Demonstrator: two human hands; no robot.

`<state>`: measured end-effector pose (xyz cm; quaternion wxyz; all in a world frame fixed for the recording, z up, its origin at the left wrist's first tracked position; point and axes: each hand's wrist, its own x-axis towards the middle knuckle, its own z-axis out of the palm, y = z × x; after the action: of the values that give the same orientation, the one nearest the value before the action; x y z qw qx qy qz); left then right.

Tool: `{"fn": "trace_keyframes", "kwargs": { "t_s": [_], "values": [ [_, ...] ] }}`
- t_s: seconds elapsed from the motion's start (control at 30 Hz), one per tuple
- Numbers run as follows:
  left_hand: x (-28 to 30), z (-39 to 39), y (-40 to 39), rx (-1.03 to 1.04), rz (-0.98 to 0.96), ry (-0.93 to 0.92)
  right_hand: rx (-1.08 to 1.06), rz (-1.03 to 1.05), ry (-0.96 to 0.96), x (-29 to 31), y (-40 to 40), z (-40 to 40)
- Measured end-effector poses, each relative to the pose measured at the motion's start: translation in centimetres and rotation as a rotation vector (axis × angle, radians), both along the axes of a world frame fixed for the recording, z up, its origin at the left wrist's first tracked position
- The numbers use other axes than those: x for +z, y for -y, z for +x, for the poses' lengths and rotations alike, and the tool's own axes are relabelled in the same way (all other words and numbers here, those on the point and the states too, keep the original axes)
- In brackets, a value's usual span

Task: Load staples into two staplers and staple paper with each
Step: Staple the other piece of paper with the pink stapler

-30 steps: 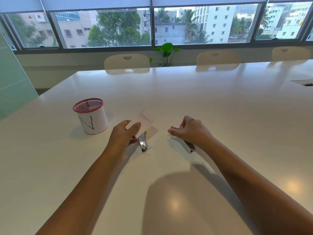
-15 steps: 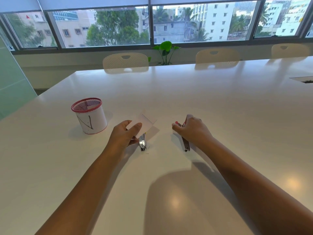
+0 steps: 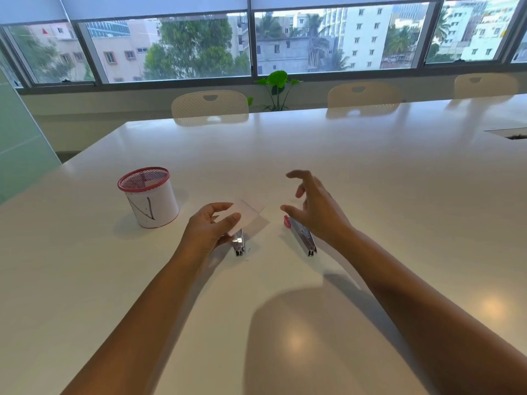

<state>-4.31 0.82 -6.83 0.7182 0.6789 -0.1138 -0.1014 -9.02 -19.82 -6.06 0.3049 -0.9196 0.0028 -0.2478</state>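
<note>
Head view shows the right hand (image 3: 315,208) now lifted off the red stapler (image 3: 301,236), fingers spread and empty, leaving it lying on the table (image 3: 370,181), which suggests that stapler's turn is over, while the left hand (image 3: 211,226) pinches the paper (image 3: 248,213) above the silver stapler (image 3: 239,245).

left hand (image 3: 209,228) pinches paper (image 3: 244,214) | right hand (image 3: 316,208) above stapler (image 3: 302,236)
</note>
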Motion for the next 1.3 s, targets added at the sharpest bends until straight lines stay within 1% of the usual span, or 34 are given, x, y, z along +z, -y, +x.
{"fn": "trace_keyframes", "kwargs": {
  "t_s": [0.07,0.17,0.3,0.4,0.5,0.6,0.7,0.87,0.9,0.97,1.1,1.23,1.3],
  "values": [
    [0.1,-0.1,0.0,-0.009,-0.010,-0.017,0.097,-0.052,0.069,0.2,-0.4,-0.2],
    [0.2,-0.2,0.0,-0.037,-0.012,-0.046,0.192,-0.098,0.095,0.3,-1.0,-0.3],
    [0.4,-0.7,0.4,-0.130,-0.072,-0.104,0.266,-0.004,0.113,0.2,-1.3,-0.3],
    [0.4,-0.8,0.5,-0.189,-0.085,-0.101,0.287,0.120,0.121,0.0,-1.4,0.0],
    [0.6,-0.9,0.5,-0.153,-0.067,-0.053,0.267,0.284,0.098,0.2,-1.6,0.1],
    [0.7,-0.6,0.4,-0.055,-0.029,-0.003,0.223,0.503,-0.021,0.8,-1.9,-0.1],
    [0.9,-0.6,0.2,-0.049,-0.031,0.008,0.201,0.686,-0.137,1.2,-2.1,-0.5],
    [1.2,-1.4,0.8,-0.050,-0.177,-0.019,0.147,0.885,-0.233,1.4,-2.3,-0.5],
    [1.2,-1.4,0.9,-0.040,-0.180,-0.033,0.137,0.912,-0.243,1.5,-2.3,-0.5],
    [1.2,-1.4,1.0,-0.038,-0.159,-0.050,0.132,0.932,-0.261,1.5,-2.4,-0.5],
    [0.9,-2.0,1.4,-0.077,-0.113,0.025,0.141,0.937,-0.297,1.6,-2.8,-0.7],
    [1.0,-1.6,1.2,0.024,-0.060,0.129,0.194,0.819,-0.333,1.7,-3.5,-0.9],
    [1.0,-1.7,1.2,0.013,-0.039,0.149,0.215,0.737,-0.314,1.5,-3.8,-1.0]
  ]
}}
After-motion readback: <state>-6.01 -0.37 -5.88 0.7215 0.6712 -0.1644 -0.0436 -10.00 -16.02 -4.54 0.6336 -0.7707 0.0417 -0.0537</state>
